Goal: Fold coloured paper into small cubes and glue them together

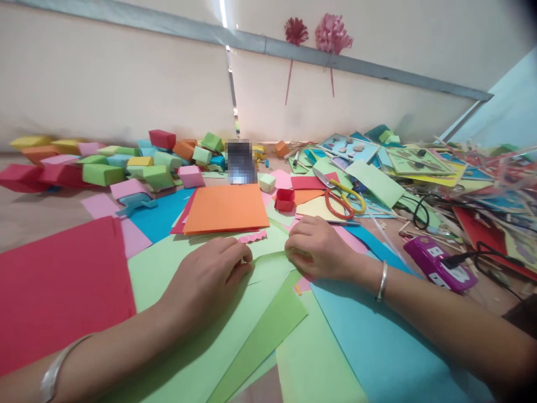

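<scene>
A light green piece of paper (272, 264) stretches between my two hands, low over the sheets on the table. My left hand (210, 271) has its fingers curled in at the paper's left end. At the other end my right hand (316, 249) pinches the paper, the fingertips partly hidden. Beneath lie larger light green sheets (168, 268) and a darker green strip (264, 336). Just beyond the hands are a wavy pink paper strip (253, 237), a stack topped with orange paper (226, 207) and a small open red paper box (285, 200).
Coloured paper boxes (103, 173) crowd the back left. Scissors with orange and yellow handles (344, 202) lie beyond my right hand. A purple power strip (438, 263) with a plugged-in cable sits at right, near piled papers. Red paper (62, 291) is at left, blue paper (377, 336) at right.
</scene>
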A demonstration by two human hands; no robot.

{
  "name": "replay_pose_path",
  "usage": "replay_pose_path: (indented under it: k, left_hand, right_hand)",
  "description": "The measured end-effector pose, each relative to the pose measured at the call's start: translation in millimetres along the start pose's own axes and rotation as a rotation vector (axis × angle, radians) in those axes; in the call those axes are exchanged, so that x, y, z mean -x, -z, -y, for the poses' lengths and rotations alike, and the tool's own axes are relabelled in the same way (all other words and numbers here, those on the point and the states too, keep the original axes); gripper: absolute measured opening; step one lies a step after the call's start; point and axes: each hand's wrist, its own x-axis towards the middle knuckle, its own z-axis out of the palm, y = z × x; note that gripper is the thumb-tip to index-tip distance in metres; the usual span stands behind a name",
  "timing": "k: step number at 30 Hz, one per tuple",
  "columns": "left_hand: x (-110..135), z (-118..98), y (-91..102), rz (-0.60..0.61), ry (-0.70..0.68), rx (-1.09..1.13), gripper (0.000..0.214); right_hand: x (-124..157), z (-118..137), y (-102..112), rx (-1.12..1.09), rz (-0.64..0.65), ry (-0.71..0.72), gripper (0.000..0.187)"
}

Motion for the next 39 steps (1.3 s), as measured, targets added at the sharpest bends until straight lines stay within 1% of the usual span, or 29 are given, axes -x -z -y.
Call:
replay_pose_path:
  k: [3, 6, 8, 12, 15, 18, 20, 23, 26, 30, 33, 36, 39]
  left_hand:
    - [1.1, 0.3, -0.8, -0.031, -0.024, 0.031, 0.025]
    - [0.6, 1.7, 0.4, 0.001, -0.002, 0.113, 0.025]
    - [-0.3, 2.8, 1.8, 0.039, 0.003, 0.155, 0.022]
    - [-0.8, 4.2, 2.8, 0.043, -0.002, 0.163, 0.020]
    - [-0.2, 3.3, 2.1, 0.013, -0.036, 0.140, 0.020]
    - [-0.8, -0.3, 3.2, -0.024, -0.110, 0.094, 0.024]
    - [-1.9, -3.0, 4.5, -0.040, -0.170, 0.056, 0.025]
    - [-3.2, -5.4, 5.2, -0.073, -0.257, -0.024, 0.026]
    - [-2.6, -5.1, 3.8, -0.100, -0.302, -0.105, 0.028]
    - [-0.2, -5.4, 3.9, -0.088, -0.340, -0.146, 0.030]
    - [1.1, -7.7, 6.5, -0.113, -0.378, -0.165, 0.034]
    - [2.2, -9.5, 8.2, -0.109, -0.408, -0.154, 0.036]
    - [4.3, -9.6, 7.6, -0.082, -0.387, -0.117, 0.031]
  right_hand:
    - [0.5, -1.1, 1.7, -0.025, 0.005, 0.002, 0.017]
    - [0.5, -2.1, 0.8, 0.019, -0.046, 0.029, 0.024]
    - [0.7, -2.8, 0.0, 0.000, -0.060, 0.025, 0.023]
    - [2.5, -5.3, -1.1, -0.132, -0.002, -0.021, 0.008]
    - [2.8, -6.5, -0.1, -0.153, 0.054, -0.023, 0.015]
    - [1.5, -6.5, 3.9, -0.145, 0.078, 0.008, 0.019]
    - [0.4, -6.7, 6.9, -0.129, 0.093, 0.047, 0.020]
    - [-0.6, -7.5, 10.1, -0.045, 0.129, 0.147, 0.018]
    - [-0.4, -8.2, 11.4, 0.061, 0.152, 0.235, 0.022]
    - [0.8, -7.9, 12.0, 0.132, 0.159, 0.247, 0.028]
    - [1.0, -7.6, 13.1, 0.142, 0.186, 0.236, 0.026]
    - [0.1, -5.6, 17.7, 0.140, 0.255, 0.219, 0.020]
    - [-1.0, -0.7, 24.9, 0.167, 0.310, 0.226, 0.020]
